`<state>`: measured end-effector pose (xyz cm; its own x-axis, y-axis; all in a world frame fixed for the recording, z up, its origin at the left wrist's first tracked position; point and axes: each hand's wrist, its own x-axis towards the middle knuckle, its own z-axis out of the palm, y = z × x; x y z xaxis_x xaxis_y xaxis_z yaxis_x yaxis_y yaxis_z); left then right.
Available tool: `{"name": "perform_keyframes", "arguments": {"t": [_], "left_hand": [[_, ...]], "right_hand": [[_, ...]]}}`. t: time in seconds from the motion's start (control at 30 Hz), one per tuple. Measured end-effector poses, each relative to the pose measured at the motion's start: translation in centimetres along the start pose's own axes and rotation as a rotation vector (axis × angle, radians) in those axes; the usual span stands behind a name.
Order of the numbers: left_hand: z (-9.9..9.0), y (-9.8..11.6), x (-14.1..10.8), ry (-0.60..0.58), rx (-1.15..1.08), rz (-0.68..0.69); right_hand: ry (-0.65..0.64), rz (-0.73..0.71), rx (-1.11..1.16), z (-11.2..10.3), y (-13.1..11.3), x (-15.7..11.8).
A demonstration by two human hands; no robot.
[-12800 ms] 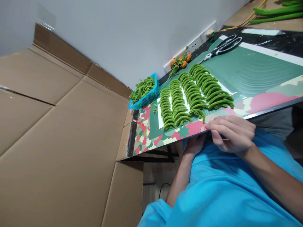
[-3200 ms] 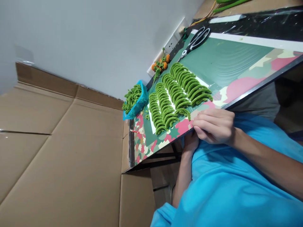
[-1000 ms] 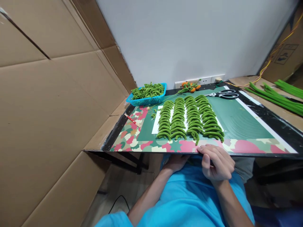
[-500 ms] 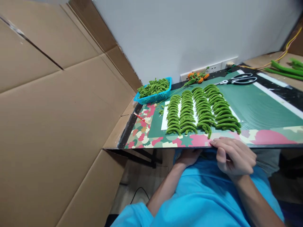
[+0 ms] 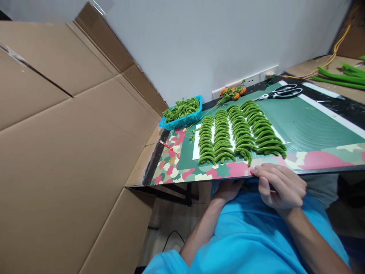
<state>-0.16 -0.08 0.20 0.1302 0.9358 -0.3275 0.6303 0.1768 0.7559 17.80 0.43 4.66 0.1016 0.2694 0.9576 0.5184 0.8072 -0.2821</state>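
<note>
Head view: my left hand [image 5: 228,190] partly hidden below front edge of table [image 5: 154,163]; cannot tell its grip. Right hand [image 5: 281,186] at edge, fingers curled; cannot tell if grip holds anything. Just beyond, curved green chenille pieces [image 5: 222,140] in four columns, mostly covering white sheet [image 5: 195,152]. Long green stems [image 5: 339,79] cut off by right frame border.

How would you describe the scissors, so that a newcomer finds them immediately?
Start from the green mat below the pale wall. Near the mat's far side, beyond the rows of fuzzy green pieces, lie the scissors. Their two black-and-grey loop handles set them apart from the white pointed stick to their right.
</note>
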Motion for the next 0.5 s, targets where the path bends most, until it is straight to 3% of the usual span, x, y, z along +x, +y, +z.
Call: {"name": "perform_keyframes", "arguments": {"t": [0.5], "left_hand": [[0.10,-0.10,-0.04,-0.005,0.018,0.002]], "right_hand": [[-0.004,-0.004,-0.015,-0.12,0.12,-0.12]]}}
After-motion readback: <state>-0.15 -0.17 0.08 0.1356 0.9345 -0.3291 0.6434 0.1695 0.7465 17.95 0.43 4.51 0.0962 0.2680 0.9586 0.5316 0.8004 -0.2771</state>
